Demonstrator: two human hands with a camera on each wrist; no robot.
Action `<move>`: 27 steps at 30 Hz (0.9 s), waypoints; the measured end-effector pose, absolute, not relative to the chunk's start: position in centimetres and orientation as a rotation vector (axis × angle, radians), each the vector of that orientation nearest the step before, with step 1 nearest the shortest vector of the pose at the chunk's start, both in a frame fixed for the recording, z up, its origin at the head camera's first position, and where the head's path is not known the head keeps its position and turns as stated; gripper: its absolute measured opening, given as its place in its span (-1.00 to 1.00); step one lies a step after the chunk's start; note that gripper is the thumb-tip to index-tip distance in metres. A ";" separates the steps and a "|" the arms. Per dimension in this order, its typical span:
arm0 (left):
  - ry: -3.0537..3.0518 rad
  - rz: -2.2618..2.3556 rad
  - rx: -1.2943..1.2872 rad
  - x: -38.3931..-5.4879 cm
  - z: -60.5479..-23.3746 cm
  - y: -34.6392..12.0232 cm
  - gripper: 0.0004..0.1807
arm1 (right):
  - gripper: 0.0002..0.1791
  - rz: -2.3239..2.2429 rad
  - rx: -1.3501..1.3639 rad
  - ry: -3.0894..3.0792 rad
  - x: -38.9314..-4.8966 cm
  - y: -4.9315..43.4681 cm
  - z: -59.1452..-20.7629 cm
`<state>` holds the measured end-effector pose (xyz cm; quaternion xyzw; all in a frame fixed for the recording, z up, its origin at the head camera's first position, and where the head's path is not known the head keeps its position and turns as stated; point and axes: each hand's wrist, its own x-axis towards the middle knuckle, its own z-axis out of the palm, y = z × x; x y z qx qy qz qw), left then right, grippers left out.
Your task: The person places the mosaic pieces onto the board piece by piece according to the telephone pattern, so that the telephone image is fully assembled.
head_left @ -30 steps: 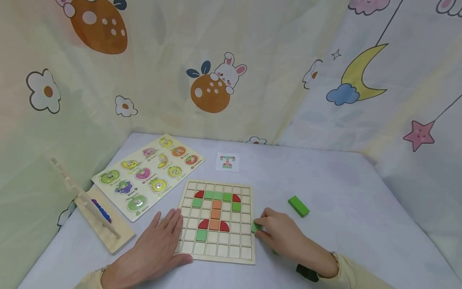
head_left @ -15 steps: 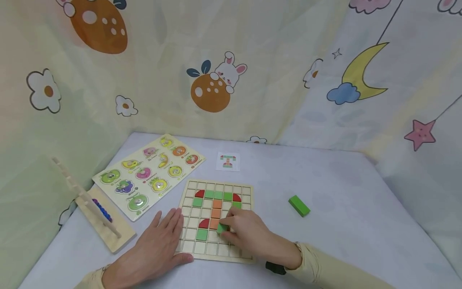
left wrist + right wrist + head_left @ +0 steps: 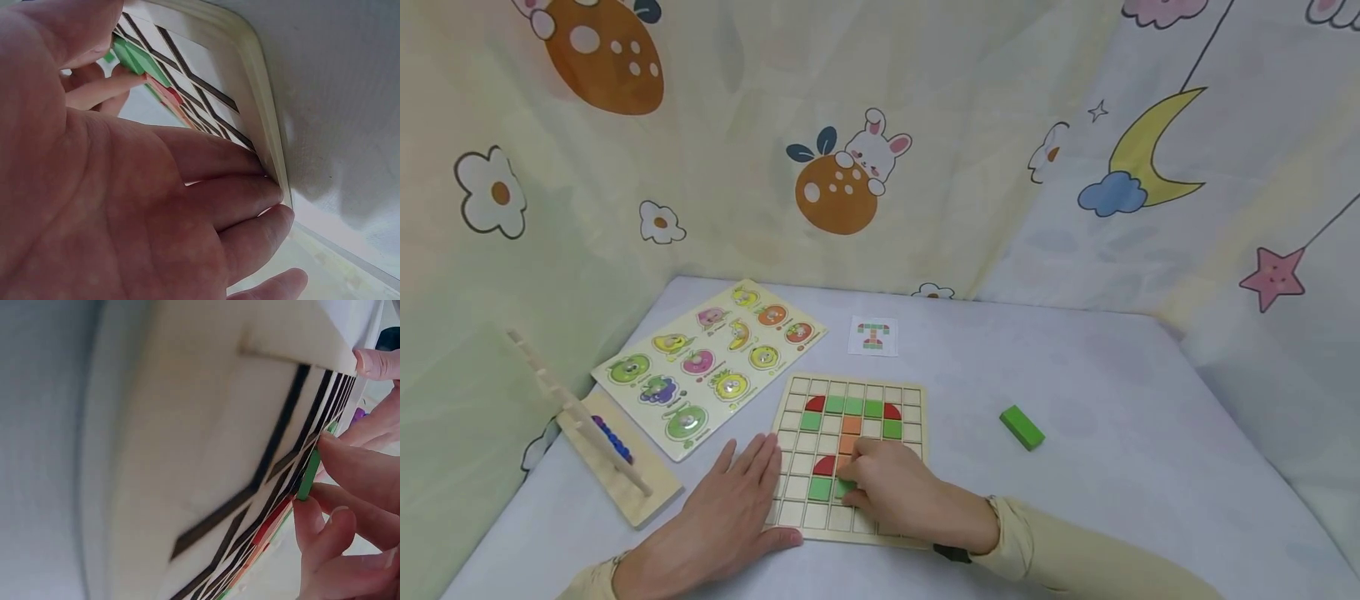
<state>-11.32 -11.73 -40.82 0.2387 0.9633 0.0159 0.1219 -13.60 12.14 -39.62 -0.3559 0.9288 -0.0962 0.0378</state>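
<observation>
A wooden grid board lies mid-table, carrying green squares, orange squares and red quarter-round pieces in a T-like pattern. Thumb and fingers of my right hand pinch a green square tile at the board's lower middle, beside another green square. In the head view this hand covers part of the board, including the spot of the lower right red piece. My left hand rests at the board's left edge with straight fingers; the left wrist view shows its fingertips touching the rim.
Behind the board lies a small pattern card. A green block sits to the right. On the left are a fruit puzzle board and a wooden stand with blue and purple beads.
My right hand has moved left from beside the board's right edge, carrying the green tile onto the grid next to the other green square. The left hand has stayed put.
</observation>
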 end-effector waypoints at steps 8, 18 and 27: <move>2.806 0.045 0.697 -11.3 -41.0 -11.8 0.21 | -0.80 -0.353 -1.145 2.825 -13.7 12.2 -40.0; 2.826 0.042 0.732 -11.3 -40.9 -11.8 0.19 | -0.71 -0.380 -1.116 2.821 -13.8 12.1 -39.8; 2.842 0.048 0.748 -11.2 -41.0 -11.9 0.17 | -0.70 -0.380 -1.130 2.830 -13.6 12.2 -39.9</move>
